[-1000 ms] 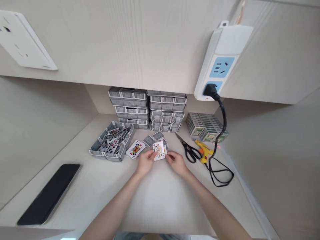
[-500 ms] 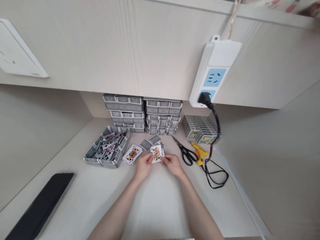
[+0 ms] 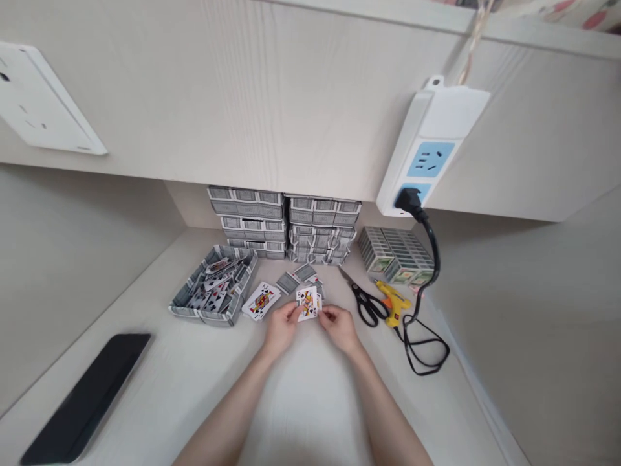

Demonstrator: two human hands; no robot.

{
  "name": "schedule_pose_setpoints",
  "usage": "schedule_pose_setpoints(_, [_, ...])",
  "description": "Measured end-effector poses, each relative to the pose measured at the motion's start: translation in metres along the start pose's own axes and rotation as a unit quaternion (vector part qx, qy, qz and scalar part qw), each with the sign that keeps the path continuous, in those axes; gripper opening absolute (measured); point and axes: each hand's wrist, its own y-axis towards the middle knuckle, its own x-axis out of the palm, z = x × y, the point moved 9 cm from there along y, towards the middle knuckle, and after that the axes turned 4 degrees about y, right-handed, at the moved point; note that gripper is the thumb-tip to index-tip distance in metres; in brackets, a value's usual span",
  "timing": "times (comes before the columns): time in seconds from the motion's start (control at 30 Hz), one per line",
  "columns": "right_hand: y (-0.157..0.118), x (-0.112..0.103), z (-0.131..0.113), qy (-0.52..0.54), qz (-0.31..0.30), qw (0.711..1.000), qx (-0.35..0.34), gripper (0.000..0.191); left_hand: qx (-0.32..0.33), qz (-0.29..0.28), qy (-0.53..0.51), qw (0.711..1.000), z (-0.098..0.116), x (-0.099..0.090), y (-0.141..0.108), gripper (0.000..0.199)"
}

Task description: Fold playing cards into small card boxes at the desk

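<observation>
My left hand (image 3: 282,329) is closed on a small stack of playing cards (image 3: 306,299), held face up with a queen on top. The fingers of my right hand (image 3: 339,329) are pinched at the right edge of the stack, where a sliver of another card shows. Face-down cards (image 3: 288,283) lie just beyond the stack. Left of my hands rests a face-up pile of cards topped by a jack (image 3: 261,300). A tray made of folded cards (image 3: 208,317) stands farther left, filled with loose playing cards.
Stacked card-built trays (image 3: 323,217) rise at the back. Boxed packs (image 3: 398,249) sit to their right. Black-handled scissors (image 3: 371,307) and a yellow glue gun (image 3: 395,301) lie at right, near a black cord (image 3: 434,259) plugged into a power strip (image 3: 431,142). A dark flat object (image 3: 87,401) lies front left.
The view has shifted slightly, so everything appears a little farther right. My right fingers have drawn slightly away from the top queen, while my left hand keeps its hold.
</observation>
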Motion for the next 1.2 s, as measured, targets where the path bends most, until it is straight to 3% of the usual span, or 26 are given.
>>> schedule_pose_setpoints(0.13, [-0.007, 0.0, -0.014, -0.093, 0.081, 0.992, -0.027, 0.019, -0.002, -0.009, -0.035, 0.999, 0.0, 0.003, -0.002, 0.03])
schedule_pose_setpoints(0.23, [-0.016, 0.003, -0.026, -0.209, 0.144, 0.967, -0.034, 0.016, 0.004, -0.001, -0.029, 1.0, 0.002, 0.006, -0.006, 0.03])
schedule_pose_setpoints(0.33, [-0.023, 0.006, -0.038, -0.313, 0.168, 0.934, -0.043, 0.017, 0.005, 0.004, -0.013, 1.0, 0.003, 0.01, -0.01, 0.031])
schedule_pose_setpoints(0.4, [-0.024, 0.005, -0.041, -0.317, 0.158, 0.934, -0.05, 0.015, -0.002, 0.005, -0.023, 1.0, 0.003, 0.01, -0.012, 0.032])
schedule_pose_setpoints(0.5, [-0.02, 0.0, -0.038, -0.201, 0.098, 0.973, -0.059, 0.014, -0.03, 0.0, -0.083, 0.996, 0.002, 0.006, -0.012, 0.032])
schedule_pose_setpoints(0.6, [-0.013, -0.001, -0.029, 0.044, 0.038, 0.998, -0.021, 0.028, -0.1, -0.027, -0.191, 0.976, -0.001, 0.004, -0.011, 0.038])
schedule_pose_setpoints(0.7, [-0.013, 0.011, -0.018, 0.31, 0.016, 0.948, 0.071, 0.046, -0.169, -0.038, -0.267, 0.948, -0.002, 0.004, -0.014, 0.038])
schedule_pose_setpoints(0.8, [-0.021, 0.038, -0.02, 0.46, -0.015, 0.876, 0.143, 0.048, -0.179, -0.033, -0.274, 0.944, 0.002, 0.005, -0.017, 0.033])
schedule_pose_setpoints(0.87, [-0.027, 0.047, -0.02, 0.498, 0.001, 0.85, 0.173, 0.045, -0.168, -0.034, -0.271, 0.947, 0.005, 0.008, -0.02, 0.032])
schedule_pose_setpoints(0.97, [-0.031, 0.051, -0.018, 0.506, 0.017, 0.842, 0.185, 0.043, -0.15, -0.033, -0.265, 0.952, 0.009, 0.011, -0.023, 0.029])
schedule_pose_setpoints(1.07, [-0.031, 0.044, -0.01, 0.468, 0.048, 0.864, 0.181, 0.045, -0.136, -0.037, -0.262, 0.955, 0.013, 0.014, -0.025, 0.028])
schedule_pose_setpoints(1.2, [-0.028, 0.033, -0.007, 0.372, 0.073, 0.914, 0.142, 0.045, -0.122, -0.05, -0.254, 0.958, 0.018, 0.019, -0.026, 0.029])
